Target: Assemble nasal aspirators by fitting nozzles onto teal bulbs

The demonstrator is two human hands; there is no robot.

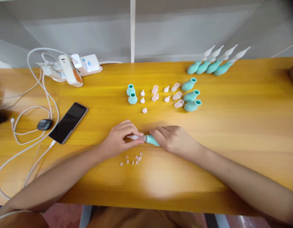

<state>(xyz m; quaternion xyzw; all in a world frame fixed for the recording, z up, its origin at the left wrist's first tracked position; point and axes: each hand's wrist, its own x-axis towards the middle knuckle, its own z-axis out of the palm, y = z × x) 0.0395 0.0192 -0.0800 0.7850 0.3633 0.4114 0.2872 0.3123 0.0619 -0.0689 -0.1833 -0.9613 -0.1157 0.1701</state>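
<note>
Turquoise bulb [152, 140], clear piece [142, 138] and white tip [133, 137] held between left hand [121, 137] and right hand [173, 137]

In the middle of the surface [232, 126], toward the near side, lined up sideways: white tip to the left, clear piece in the centre, turquoise bulb to the right. At the left hand, thumb and forefinger almost together, pinching the clear piece, with the white tip inside the curve of the fingers. At the right hand, fingers folded closely around the turquoise bulb, covering its rounded end. Contact of the bulb with the surface: not possible to tell.

Just on the near side of the left hand, several small pale rings [127, 161], loosely scattered. Beyond the hands, from left to right: two round bulbs [132, 99], three small white knobs [144, 110], two clear cups [155, 97], two white spouts [166, 99], three more clear cups [179, 103] and three long bulbs [191, 106] with open mouths. Farther back, to the right, a row of four tipped bulbs [212, 67]. Well apart on the left, a phone [70, 122] with dark screen, joined to a white cable [57, 109]; near it, a black case [44, 124]; behind, white chargers [89, 64].
</note>
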